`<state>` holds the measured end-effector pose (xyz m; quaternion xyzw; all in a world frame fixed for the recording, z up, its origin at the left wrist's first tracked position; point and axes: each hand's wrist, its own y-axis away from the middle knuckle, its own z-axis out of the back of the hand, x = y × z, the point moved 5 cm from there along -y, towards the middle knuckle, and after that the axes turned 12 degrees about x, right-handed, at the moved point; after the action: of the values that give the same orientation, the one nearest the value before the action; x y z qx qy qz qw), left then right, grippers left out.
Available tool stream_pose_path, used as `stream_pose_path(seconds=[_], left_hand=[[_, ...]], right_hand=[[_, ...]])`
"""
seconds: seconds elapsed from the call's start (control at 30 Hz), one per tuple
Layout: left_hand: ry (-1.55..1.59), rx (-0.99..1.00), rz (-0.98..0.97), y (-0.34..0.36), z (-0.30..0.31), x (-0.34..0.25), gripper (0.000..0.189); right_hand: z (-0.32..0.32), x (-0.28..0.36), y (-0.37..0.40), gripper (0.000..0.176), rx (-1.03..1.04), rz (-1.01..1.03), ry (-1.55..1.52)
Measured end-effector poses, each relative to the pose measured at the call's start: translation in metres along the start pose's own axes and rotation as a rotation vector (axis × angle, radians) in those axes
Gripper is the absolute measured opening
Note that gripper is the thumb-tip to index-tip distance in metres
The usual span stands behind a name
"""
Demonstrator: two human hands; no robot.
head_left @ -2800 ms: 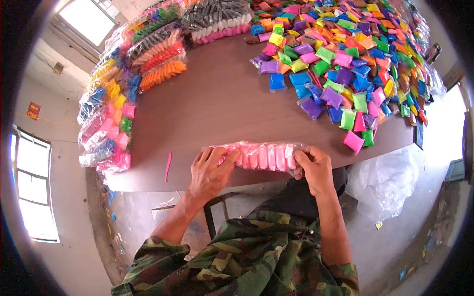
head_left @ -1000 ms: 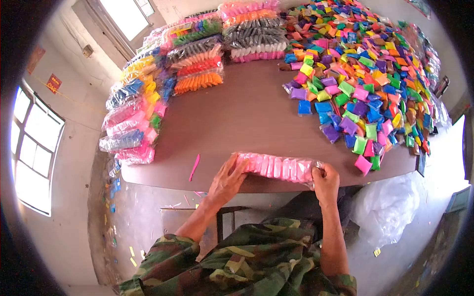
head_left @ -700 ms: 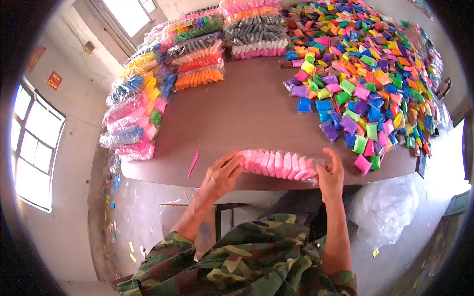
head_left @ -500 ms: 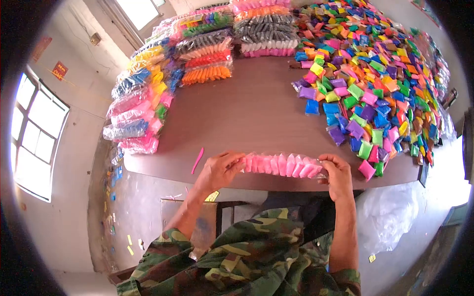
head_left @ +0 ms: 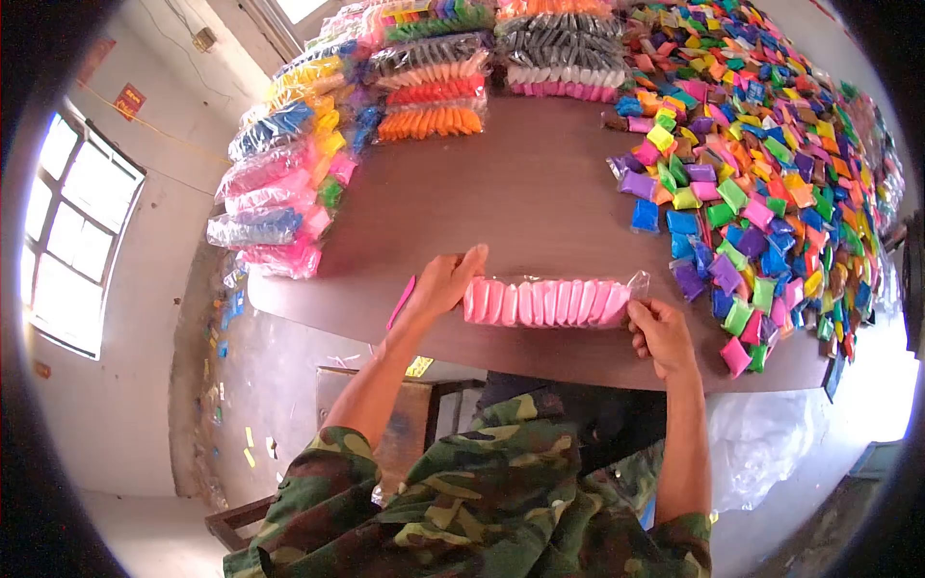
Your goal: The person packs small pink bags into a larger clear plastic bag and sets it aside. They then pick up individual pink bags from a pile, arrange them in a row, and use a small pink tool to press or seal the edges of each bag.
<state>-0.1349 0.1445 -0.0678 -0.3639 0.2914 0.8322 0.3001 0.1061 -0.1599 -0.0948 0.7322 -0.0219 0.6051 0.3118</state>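
A clear bag with a row of pink packets (head_left: 546, 303) lies along the near part of the brown table (head_left: 501, 202). My left hand (head_left: 449, 281) rests against the bag's left end, fingers stretched out and pressed to it rather than wrapped around it. At the other end, my right hand (head_left: 663, 337) is curled closed, pinching the loose corner of the clear plastic. Just left of my left hand is a thin pink strip (head_left: 402, 302) on the table.
Filled bags of same-coloured packets (head_left: 275, 173) are stacked along the left side, with more bags (head_left: 431, 120) at the back. A large heap of loose, many-coloured packets (head_left: 761, 193) covers the right side. Clear plastic (head_left: 761, 443) hangs below the table's right edge.
The bag of pink packets has gone from being held up between both hands to lying straighter on the table. My left hand has opened from its grip on the left end. The view has shifted.
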Motion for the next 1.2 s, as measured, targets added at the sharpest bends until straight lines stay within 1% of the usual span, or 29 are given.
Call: stream_pose_path(seconds=[0.1,0.17,0.2,0.27,0.3,0.4,0.47,0.5,0.57,0.6,0.7,0.77,0.8,0.87,0.97,1.07,1.2], left_hand=[[0.368,0.170,0.176,0.002,-0.006,0.003,0.045],[0.454,0.203,0.025,0.004,-0.009,0.006,0.045],[0.498,0.217,-0.048,0.008,-0.009,0.009,0.048],[0.598,0.249,-0.044,0.015,-0.006,0.017,0.053],[0.647,0.265,-0.042,0.017,-0.007,0.019,0.058],[0.622,0.201,-0.135,0.018,-0.012,0.023,0.056],[0.649,0.192,-0.142,0.020,-0.013,0.022,0.056],[0.662,0.183,-0.146,0.021,-0.012,0.020,0.055],[0.546,0.167,-0.141,0.021,-0.012,0.019,0.057],[0.485,0.160,-0.138,0.020,-0.011,0.019,0.059],[0.430,0.118,-0.115,0.019,-0.017,0.024,0.059],[0.531,0.126,-0.162,0.020,-0.021,0.029,0.057],[0.583,0.125,-0.187,0.021,-0.022,0.030,0.057],[0.552,0.095,-0.180,0.022,-0.022,0.029,0.057],[0.513,0.078,-0.179,0.024,-0.022,0.027,0.057],[0.472,0.064,-0.198,0.020,-0.025,0.034,0.055],[0.423,0.035,-0.227,0.020,-0.024,0.034,0.051]], right_hand=[[0.007,0.001,-0.002,0.028,-0.071,-0.066,0.065],[0.004,0.009,0.000,0.029,-0.094,-0.107,0.088],[0.012,0.005,-0.005,0.032,-0.124,-0.052,0.194],[0.027,-0.014,-0.022,0.039,-0.176,0.054,0.405],[0.026,-0.007,-0.018,0.040,-0.171,0.067,0.463],[0.021,0.011,-0.015,0.041,-0.157,0.101,0.612],[0.018,0.017,-0.015,0.040,-0.159,0.122,0.682],[0.018,0.018,-0.015,0.039,-0.178,0.121,0.689],[0.017,0.016,-0.017,0.037,-0.213,0.121,0.695],[0.016,0.013,-0.018,0.035,-0.245,0.130,0.664],[0.015,0.002,-0.012,0.034,-0.360,0.163,0.592],[0.009,0.003,-0.004,0.035,-0.442,0.203,0.594],[0.004,0.008,0.001,0.036,-0.475,0.277,0.626],[-0.007,0.017,0.010,0.038,-0.536,0.429,0.685],[-0.018,0.015,0.013,0.036,-0.576,0.545,0.880],[-0.031,0.022,0.014,0.038,-0.456,0.422,0.723],[-0.043,0.032,0.021,0.046,-0.515,0.447,0.855]])
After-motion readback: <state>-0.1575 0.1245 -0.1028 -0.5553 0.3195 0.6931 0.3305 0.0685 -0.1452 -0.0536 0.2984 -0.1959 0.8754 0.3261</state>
